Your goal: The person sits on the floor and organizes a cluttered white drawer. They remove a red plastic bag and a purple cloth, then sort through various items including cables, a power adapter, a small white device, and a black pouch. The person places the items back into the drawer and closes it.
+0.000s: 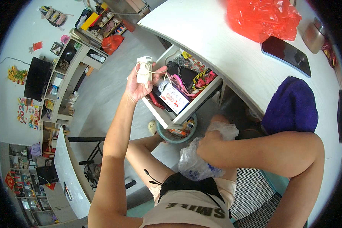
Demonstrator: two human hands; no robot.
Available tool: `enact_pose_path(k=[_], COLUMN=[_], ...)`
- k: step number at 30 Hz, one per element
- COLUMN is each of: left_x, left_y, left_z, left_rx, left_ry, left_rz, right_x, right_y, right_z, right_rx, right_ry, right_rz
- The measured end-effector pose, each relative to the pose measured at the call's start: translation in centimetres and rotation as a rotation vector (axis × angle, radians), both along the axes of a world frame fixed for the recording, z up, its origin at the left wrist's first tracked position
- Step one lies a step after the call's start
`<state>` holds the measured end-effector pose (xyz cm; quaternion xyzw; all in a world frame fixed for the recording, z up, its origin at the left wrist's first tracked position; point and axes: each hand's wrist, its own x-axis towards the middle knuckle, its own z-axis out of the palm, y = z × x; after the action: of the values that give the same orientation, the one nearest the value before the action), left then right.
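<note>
On the palm of my left hand [139,88] lies a small white electrical device [144,69] with a thin pale cord [152,70] looped over it; my fingers curl around its side. That hand is raised beside the front left corner of a pulled-out drawer [171,121]. Inside the drawer are a white printed box [175,99], a pink cable or band [180,81], a dark pouch [181,72], a red object [156,100] and tangled small items. My right hand [209,149] grips a crumpled clear plastic bag [189,159] above my lap. The bag partly hides its fingers.
Below the drawer stands a round waste bin [175,138] with wrappers in it. The white tabletop [193,28] carries a red plastic bag [263,18], a smartphone [286,55], a metallic container [313,35] and a purple cloth [292,107]. Leftward is another white table [69,176].
</note>
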<state>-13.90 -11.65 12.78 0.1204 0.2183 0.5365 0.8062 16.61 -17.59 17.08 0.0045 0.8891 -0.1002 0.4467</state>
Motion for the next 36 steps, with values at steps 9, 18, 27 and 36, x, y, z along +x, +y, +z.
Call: enact_pose_path(k=[9,18,27,36], left_x=[-1.3,-0.6,-0.6,-2.4], left_y=[-1.4,-2.9,-1.7,-2.0], left_z=[3.4,11.6,8.8,5.0], left_rx=[0.287,0.435,0.204,-0.008], left_ry=[-0.105,-0.143,0.739,1.281], left_rz=[0.175,0.358,0.378,0.286], right_x=[0.2,-0.4,-0.4,0.2], right_y=[0.1,-0.5,-0.6,0.9], right_z=[0.0,-2.1,-3.4,0.0], right_rx=[0.012,0.043,0.038,-0.008], right_ry=[0.025,0.063,0.091,0.132], right_rz=[0.016,0.031,0.034,-0.022])
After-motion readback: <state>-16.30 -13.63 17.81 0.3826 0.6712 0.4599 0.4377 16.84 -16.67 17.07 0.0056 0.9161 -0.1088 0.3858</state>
